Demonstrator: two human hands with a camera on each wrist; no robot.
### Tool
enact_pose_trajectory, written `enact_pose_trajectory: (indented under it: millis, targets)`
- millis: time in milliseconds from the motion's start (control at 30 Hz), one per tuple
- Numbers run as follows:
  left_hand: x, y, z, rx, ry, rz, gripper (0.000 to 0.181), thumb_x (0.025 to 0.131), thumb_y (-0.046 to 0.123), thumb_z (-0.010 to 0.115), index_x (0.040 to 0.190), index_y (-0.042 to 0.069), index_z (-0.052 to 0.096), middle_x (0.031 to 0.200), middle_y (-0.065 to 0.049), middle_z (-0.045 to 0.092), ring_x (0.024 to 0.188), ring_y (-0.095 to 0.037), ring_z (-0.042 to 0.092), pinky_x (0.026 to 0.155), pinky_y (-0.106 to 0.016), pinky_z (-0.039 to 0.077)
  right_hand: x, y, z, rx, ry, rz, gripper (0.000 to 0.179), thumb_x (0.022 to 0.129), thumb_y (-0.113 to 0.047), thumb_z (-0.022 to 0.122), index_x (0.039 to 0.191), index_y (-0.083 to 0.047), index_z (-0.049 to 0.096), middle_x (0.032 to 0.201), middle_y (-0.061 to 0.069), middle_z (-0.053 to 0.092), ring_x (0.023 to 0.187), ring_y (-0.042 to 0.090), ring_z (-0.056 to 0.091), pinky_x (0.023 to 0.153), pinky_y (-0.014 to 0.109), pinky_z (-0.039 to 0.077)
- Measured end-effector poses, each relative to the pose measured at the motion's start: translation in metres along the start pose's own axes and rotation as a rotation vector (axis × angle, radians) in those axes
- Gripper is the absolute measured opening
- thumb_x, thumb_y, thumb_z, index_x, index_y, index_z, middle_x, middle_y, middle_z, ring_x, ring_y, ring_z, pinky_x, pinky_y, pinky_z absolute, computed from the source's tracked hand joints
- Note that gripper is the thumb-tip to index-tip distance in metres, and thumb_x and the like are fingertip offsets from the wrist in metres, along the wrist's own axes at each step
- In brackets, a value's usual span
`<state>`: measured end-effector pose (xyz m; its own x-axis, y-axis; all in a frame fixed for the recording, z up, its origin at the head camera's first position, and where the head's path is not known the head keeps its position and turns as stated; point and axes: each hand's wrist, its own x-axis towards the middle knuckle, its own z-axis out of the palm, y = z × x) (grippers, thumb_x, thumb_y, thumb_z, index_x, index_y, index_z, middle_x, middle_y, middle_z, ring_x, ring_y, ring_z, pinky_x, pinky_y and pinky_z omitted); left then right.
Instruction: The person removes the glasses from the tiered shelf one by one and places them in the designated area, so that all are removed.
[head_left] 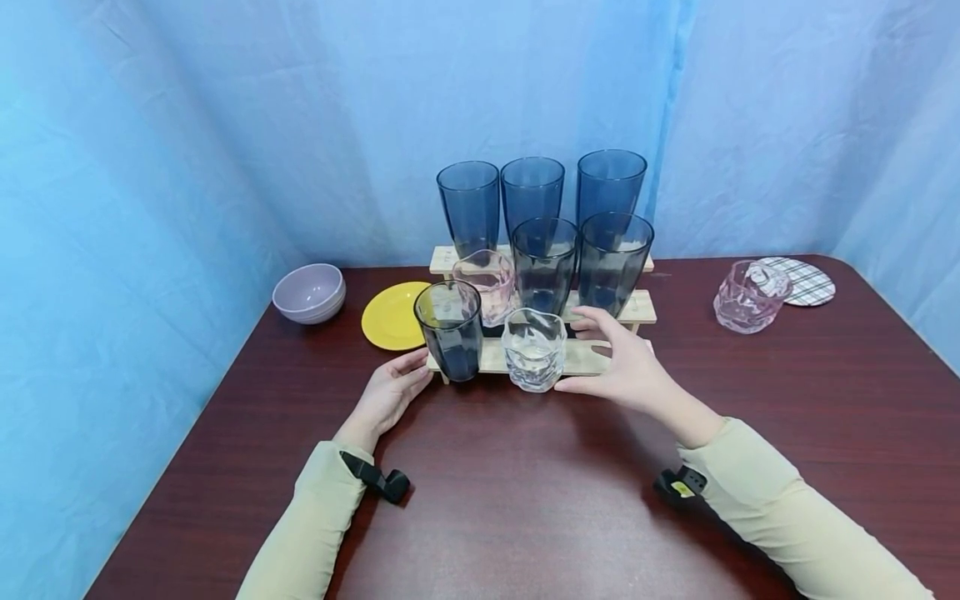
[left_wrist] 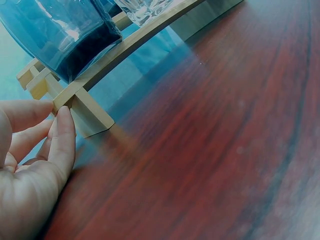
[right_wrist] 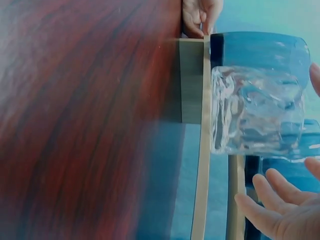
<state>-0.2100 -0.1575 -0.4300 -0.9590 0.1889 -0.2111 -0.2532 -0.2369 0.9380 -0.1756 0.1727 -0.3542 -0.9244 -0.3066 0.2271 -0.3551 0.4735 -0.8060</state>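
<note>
A tiered wooden rack (head_left: 585, 357) holds drinking glasses. My left hand (head_left: 392, 390) pinches the left end of its lowest step between thumb and finger, as the left wrist view shows at the step's corner (left_wrist: 64, 100). On that step stand a dark blue tumbler (head_left: 452, 333) and, to its right, a short clear wavy glass (head_left: 534, 354). My right hand (head_left: 626, 362) is just right of the clear glass, thumb and fingers spread apart, holding nothing. In the right wrist view its fingers lie beside the clear glass (right_wrist: 255, 110), with a gap between.
Behind, a pink wavy glass (head_left: 487, 287) and two tumblers (head_left: 615, 267) fill the middle step, three more (head_left: 468, 204) the top. A yellow plate (head_left: 393, 317) and lilac bowl (head_left: 309, 293) stand left; another pink glass (head_left: 750, 300) and a checked coaster (head_left: 806, 282) lie right.
</note>
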Motion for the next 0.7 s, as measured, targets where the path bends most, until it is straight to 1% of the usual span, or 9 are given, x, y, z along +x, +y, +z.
enact_pose_trajectory:
  millis: [167, 400, 700]
  targets:
    - [0.001, -0.001, -0.001, -0.008, 0.000, -0.001, 0.049, 0.095, -0.008, 0.043, 0.143, -0.007, 0.031, 0.112, 0.001, 0.050, 0.096, -0.002, 0.057, 0.086, -0.015, 0.050, 0.004, -0.001, 0.010, -0.040, 0.012, 0.003, 0.091, 0.064, -0.020, 0.088, 0.140, -0.010, 0.038, 0.128, 0.017, 0.053, 0.118, 0.032, 0.053, 0.100, 0.052, 0.042]
    - [0.001, 0.000, -0.001, -0.008, 0.001, -0.001, 0.049, 0.095, -0.009, 0.043, 0.143, -0.007, 0.031, 0.112, 0.001, 0.050, 0.096, -0.001, 0.057, 0.086, -0.015, 0.050, 0.006, -0.002, 0.018, -0.101, 0.004, 0.034, 0.094, 0.063, -0.029, 0.089, 0.141, -0.014, 0.038, 0.129, 0.016, 0.053, 0.119, 0.034, 0.052, 0.097, 0.053, 0.045]
    - [0.000, -0.001, 0.000, -0.011, 0.000, -0.001, 0.050, 0.095, -0.009, 0.043, 0.143, -0.007, 0.031, 0.112, 0.001, 0.051, 0.095, -0.001, 0.058, 0.086, -0.015, 0.050, 0.008, -0.002, 0.026, -0.082, 0.025, 0.040, 0.094, 0.064, -0.026, 0.088, 0.141, -0.014, 0.036, 0.134, 0.019, 0.048, 0.116, 0.035, 0.055, 0.093, 0.051, 0.048]
